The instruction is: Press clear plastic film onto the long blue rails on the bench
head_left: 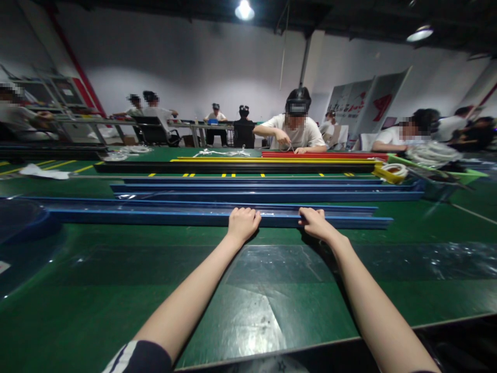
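A long blue channel strip (155, 216) lies across the green table (155, 311). My left hand (244, 224) is closed over its near wall around the middle, fingers curled into the channel. Further right, my right hand (315, 223) grips the same wall with bent fingers. More blue strips (272, 196) lie parallel just behind. Clear film (279, 261) is spread flat on the table in front of the strip, under my forearms.
Beyond the blue strips lie a black strip (140, 167), a yellow strip (272, 160) and red strips (326, 155). A person (297, 129) works across the table. At the right stands a green tray (471, 175) with coiled white tubing (435, 154).
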Demonstrator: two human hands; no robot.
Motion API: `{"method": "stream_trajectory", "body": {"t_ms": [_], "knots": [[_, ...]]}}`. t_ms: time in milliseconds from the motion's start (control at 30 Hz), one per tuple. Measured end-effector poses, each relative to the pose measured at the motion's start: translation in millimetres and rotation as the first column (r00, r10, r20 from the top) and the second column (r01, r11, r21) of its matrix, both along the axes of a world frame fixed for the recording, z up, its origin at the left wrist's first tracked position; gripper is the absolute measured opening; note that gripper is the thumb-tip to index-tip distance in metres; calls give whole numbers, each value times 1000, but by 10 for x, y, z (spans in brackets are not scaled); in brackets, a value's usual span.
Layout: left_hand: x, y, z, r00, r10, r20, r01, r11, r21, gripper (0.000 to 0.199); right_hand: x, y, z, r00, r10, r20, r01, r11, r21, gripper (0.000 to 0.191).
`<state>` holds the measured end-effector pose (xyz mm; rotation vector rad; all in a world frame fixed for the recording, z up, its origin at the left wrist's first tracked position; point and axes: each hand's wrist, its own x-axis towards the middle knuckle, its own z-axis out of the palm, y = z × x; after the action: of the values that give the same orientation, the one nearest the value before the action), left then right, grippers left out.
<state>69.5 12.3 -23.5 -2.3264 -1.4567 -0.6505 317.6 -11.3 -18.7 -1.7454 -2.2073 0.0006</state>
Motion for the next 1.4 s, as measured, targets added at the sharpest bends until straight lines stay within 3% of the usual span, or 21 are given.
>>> {"method": "stream_trajectory", "body": {"t_ms": [267, 700, 933, 1100, 1400], "knots": [[13, 10, 16, 999, 34, 5, -34, 999, -23, 46, -6, -3, 5, 1000, -15, 12, 15, 1000, -6, 15], [-13, 34, -49, 997, -70, 12, 67, 984, 163, 36, -209, -96, 100, 975, 2, 223, -18, 997, 70, 12], [-15, 38, -58, 973, -228, -47, 232, 952, 198, 31, -588, -77, 47, 983, 164, 85, -178, 963, 203, 16], [-12, 52, -67, 948, -310, -68, 317, 935, 162, 29, -678, 3, 7, 978, 201, 49, -207, 951, 228, 11], [-3, 68, -96, 961, -271, -62, 278, 948, 154, 30, -676, 61, -43, 987, 159, 28, -161, 960, 227, 13]]}}
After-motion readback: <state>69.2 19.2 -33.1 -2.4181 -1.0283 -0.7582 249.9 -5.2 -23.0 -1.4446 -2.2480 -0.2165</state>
